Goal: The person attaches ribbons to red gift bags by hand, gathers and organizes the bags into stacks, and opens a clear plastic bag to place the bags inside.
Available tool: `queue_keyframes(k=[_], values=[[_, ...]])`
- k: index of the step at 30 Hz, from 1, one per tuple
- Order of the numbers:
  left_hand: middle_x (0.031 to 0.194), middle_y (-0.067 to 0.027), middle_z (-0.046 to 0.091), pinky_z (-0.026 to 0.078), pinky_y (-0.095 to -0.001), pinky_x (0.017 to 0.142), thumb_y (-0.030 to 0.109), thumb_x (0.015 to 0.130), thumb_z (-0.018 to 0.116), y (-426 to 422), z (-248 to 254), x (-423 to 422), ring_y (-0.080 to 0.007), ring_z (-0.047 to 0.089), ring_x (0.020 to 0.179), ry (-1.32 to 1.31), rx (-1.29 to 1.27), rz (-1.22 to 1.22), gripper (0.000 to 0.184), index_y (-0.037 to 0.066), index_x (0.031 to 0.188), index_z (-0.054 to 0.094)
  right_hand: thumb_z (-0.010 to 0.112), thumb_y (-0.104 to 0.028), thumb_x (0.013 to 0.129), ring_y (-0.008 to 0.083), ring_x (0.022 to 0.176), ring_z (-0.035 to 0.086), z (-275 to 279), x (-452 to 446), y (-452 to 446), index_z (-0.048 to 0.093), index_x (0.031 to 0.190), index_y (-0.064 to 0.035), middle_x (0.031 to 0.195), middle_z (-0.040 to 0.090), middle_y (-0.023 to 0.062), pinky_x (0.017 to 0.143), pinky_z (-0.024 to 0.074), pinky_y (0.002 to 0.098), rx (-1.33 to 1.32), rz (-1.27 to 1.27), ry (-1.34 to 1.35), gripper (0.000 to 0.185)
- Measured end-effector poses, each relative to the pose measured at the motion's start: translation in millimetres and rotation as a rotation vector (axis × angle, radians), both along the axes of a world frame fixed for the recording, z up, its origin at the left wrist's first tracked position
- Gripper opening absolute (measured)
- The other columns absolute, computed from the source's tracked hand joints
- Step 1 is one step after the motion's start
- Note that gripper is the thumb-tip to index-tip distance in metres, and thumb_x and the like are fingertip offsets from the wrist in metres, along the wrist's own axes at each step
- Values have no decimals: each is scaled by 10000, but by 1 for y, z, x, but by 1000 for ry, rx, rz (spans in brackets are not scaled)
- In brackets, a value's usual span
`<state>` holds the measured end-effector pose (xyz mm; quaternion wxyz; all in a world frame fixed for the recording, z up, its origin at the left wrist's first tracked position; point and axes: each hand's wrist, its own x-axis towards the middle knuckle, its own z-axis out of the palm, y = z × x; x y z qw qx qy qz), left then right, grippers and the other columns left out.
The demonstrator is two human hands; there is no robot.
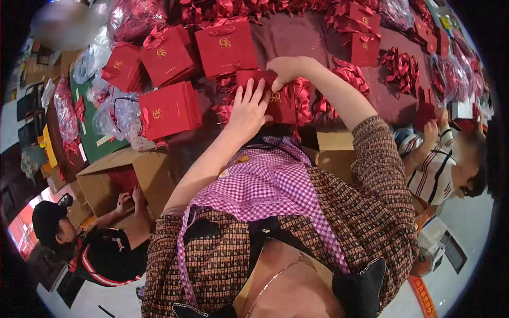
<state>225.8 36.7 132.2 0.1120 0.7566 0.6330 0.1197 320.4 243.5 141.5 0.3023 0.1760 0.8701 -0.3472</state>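
Observation:
A small red paper gift bag (282,109) with gold lettering lies on the table in front of me. My left hand (248,111) rests flat on its left part, fingers stretched out. At the bag's upper edge, my right hand (291,70) is bent over with the thumb on the front; its other fingers are partly hidden, and it seems to grip the edge. Red ribbons (303,100) lie beside the bag on the right. To the left are stacks of like bags (168,110), and another finished-looking stack (225,49) with ribbon handles sits just behind.
Piles of red ribbon (400,69) and plastic-wrapped bundles (450,79) cover the dark red table (297,34). At lower left a person (114,249) reaches into a cardboard box (151,169). On the right another person in a striped shirt (432,175) handles red bags.

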Motion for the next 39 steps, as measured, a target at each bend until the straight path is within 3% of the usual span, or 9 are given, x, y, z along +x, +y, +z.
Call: queue_keyframes(k=[4, 7, 8, 21, 24, 28, 35, 36, 39], values=[[1430, -178, 320, 257, -531, 1056, 361, 701, 713, 1, -6, -1, -396, 275, 1323, 11, -42, 10, 715, 45, 1293, 468, 692, -211, 770, 404, 1035, 559, 43, 8, -17, 419, 1233, 70, 1077, 586, 280, 842, 478, 416, 515, -160, 341, 606], [1442, -126, 314, 192, -523, 1091, 468, 749, 639, 10, 5, -2, -347, 202, 1372, 52, -313, 27, 721, 115, 1342, 427, 647, -145, 820, 359, 928, 607, 42, 10, -67, 529, 1168, -40, 1070, 599, 209, 772, 496, 409, -127, -641, 833, 382], [1444, -105, 312, 179, -507, 1103, 487, 743, 636, 8, -16, -1, -338, 178, 1380, 83, -268, 23, 740, 155, 1364, 405, 616, -112, 842, 331, 920, 597, 24, 9, -84, 527, 1146, -24, 1067, 589, 187, 789, 484, 394, 205, -505, 1110, 328], [1284, -171, 482, 328, -458, 1012, 136, 733, 625, -10, -15, -51, -326, 422, 1236, -701, 59, -21, 361, 15, 1068, 569, 479, -54, 908, 355, 1181, 440, -54, -2, -151, 456, 1240, -7, 1275, 470, 205, 1014, 343, 430, 532, -844, 906, 336], [939, -153, 618, 481, -411, 774, 137, 772, 641, -10, 27, -126, -321, 598, 882, -807, 347, 152, 202, 0, 917, 607, 480, -17, 878, 383, 1223, 406, -40, -7, -155, 454, 1241, -11, 1295, 453, 229, 1031, 324, 453, 805, -590, 812, 363], [876, -163, 626, 487, -397, 760, 166, 786, 648, -16, 71, -284, -326, 605, 848, -730, 564, 518, 196, 8, 899, 620, 469, -40, 883, 390, 1228, 404, -42, -14, -158, 443, 1252, -23, 1308, 449, 209, 1032, 315, 474, 848, -601, 726, 371], [770, -91, 682, 479, -308, 623, 175, 822, 587, -44, -70, -590, -164, 622, 677, -784, 369, 1185, 246, -18, 949, 671, 451, -61, 895, 375, 1247, 378, -41, -21, -163, 427, 1257, -43, 1333, 430, 191, 1048, 296, 463, 879, -631, 595, 363], [840, -215, 655, 494, -399, 746, 245, 791, 546, -53, -86, -614, -339, 649, 844, -578, 329, 1290, 283, 15, 887, 681, 448, -76, 900, 376, 1249, 373, -42, -20, -162, 428, 1251, -42, 1335, 421, 195, 1045, 295, 472, 869, -620, 612, 354], [859, -216, 653, 494, -426, 782, 239, 792, 519, -65, -156, -679, -353, 645, 846, -467, 287, 1412, 284, 28, 884, 686, 439, -68, 904, 384, 1252, 364, -38, -26, -163, 411, 1263, -44, 1350, 387, 209, 1039, 291, 483, 831, -624, 562, 361]])
